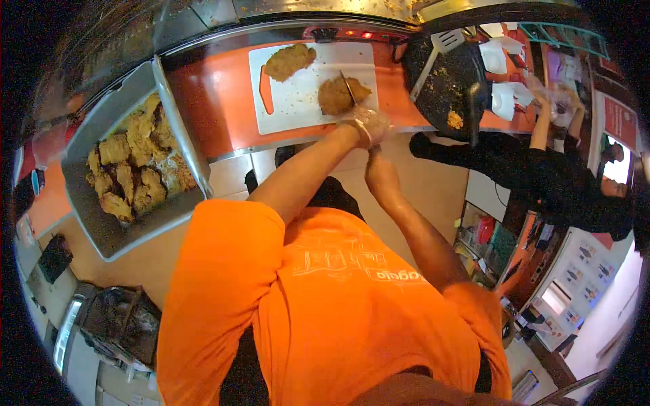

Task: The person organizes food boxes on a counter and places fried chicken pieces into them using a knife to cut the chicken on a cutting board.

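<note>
At the front edge of a white cutting board (291, 111), my left hand (367, 124) wears a clear plastic glove. A knife (348, 88) runs out from beneath it, its blade lying across a browned, breaded cutlet (334, 97). My left hand appears closed on the knife; its handle is covered. Just below, my right hand (381, 174) meets the left near the wrist, with its fingers hidden. Farther back on the board lies a second breaded cutlet (290, 62), with crumbs scattered around.
Left of the board, a deep metal pan (181, 128) holds several fried pieces (132, 162). On the right, a slotted spatula (433, 61) rests across a black round pan (440, 98). White food boxes (502, 101) and a person in black (548, 176) are farther right.
</note>
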